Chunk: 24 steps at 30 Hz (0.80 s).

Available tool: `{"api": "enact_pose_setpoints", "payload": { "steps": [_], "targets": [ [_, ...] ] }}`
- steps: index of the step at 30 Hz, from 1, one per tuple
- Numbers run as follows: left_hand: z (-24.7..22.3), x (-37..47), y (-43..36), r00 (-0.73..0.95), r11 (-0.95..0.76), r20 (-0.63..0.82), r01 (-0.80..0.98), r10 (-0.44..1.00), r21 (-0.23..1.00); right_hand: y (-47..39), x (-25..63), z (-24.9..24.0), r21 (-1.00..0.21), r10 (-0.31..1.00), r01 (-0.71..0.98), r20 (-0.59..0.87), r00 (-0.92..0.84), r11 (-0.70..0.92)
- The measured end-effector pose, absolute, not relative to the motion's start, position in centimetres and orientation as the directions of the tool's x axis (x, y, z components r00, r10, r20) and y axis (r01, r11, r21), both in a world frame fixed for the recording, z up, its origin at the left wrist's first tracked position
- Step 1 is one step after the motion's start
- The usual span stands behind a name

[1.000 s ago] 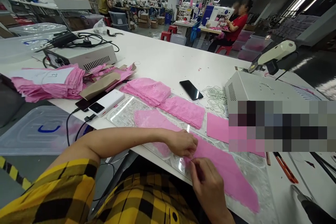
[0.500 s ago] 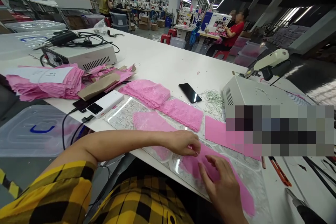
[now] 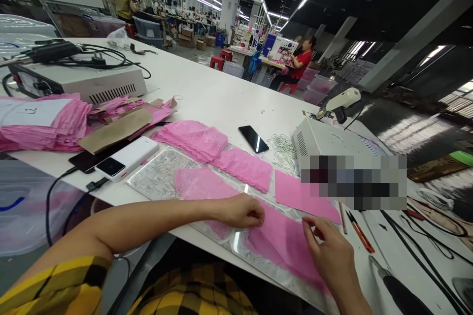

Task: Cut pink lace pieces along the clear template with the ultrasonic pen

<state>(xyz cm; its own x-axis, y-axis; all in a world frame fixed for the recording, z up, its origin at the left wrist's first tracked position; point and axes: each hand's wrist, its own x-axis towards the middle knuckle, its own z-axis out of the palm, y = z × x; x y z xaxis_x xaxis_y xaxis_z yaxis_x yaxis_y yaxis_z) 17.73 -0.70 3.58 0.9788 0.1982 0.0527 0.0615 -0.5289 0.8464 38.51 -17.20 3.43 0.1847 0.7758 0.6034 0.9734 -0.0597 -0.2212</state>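
Note:
A long pink fabric piece (image 3: 281,238) lies on a clear, glossy sheet (image 3: 148,177) at the table's front edge. Over its left part is my left hand (image 3: 244,210), fingers curled into a pinch; what they hold, if anything, is too small to name. My right hand (image 3: 327,243) is above the right part of the same piece, thumb and fingertips close together, with any held item too small to make out. A pale pink lace-edged piece (image 3: 203,184) lies left of my left hand. Behind are two lace stacks (image 3: 192,140) and a flat pink rectangle (image 3: 295,192).
A black phone (image 3: 253,139), tangled pale thread (image 3: 284,150) and a grey machine box (image 3: 325,140) stand behind. At left are a white power bank (image 3: 127,159), pink bundles (image 3: 48,118) and another device (image 3: 99,81). Tweezers (image 3: 360,231) lie right. People sit at distant machines.
My hands have moved apart, the right one going rightward along the pink piece. The right hand's fingers have drawn closer together. The camera view has turned to the right.

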Motion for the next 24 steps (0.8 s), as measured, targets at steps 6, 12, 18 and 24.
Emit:
{"api": "enact_pose_setpoints", "payload": {
  "steps": [6, 12, 18, 24],
  "targets": [
    [3.6, 18.2, -0.8, 0.945, -0.447, 0.076, 0.078, 0.317, 0.891, -16.7, 34.3, 4.4, -0.279, 0.885, 0.956, 0.464, 0.048, 0.095],
    [3.6, 18.2, -0.5, 0.936, -0.410, 0.122, 0.026, 0.330, 0.912, -19.2, 37.1, 1.6, -0.162, 0.835, 0.985, 0.532, 0.138, -0.059],
    [3.6, 18.1, -0.4, 0.947, -0.311, 0.041, 0.064, 0.320, 0.948, -20.2, 40.5, 2.3, -0.133, 0.803, 0.985, 0.573, 0.164, -0.106],
    [4.3, 17.6, -0.4, 0.934, -0.017, -0.131, 0.145, 0.332, 0.989, -15.5, 36.7, 4.7, -0.208, 0.775, 0.977, 0.623, 0.105, 0.035]
  ]
}}
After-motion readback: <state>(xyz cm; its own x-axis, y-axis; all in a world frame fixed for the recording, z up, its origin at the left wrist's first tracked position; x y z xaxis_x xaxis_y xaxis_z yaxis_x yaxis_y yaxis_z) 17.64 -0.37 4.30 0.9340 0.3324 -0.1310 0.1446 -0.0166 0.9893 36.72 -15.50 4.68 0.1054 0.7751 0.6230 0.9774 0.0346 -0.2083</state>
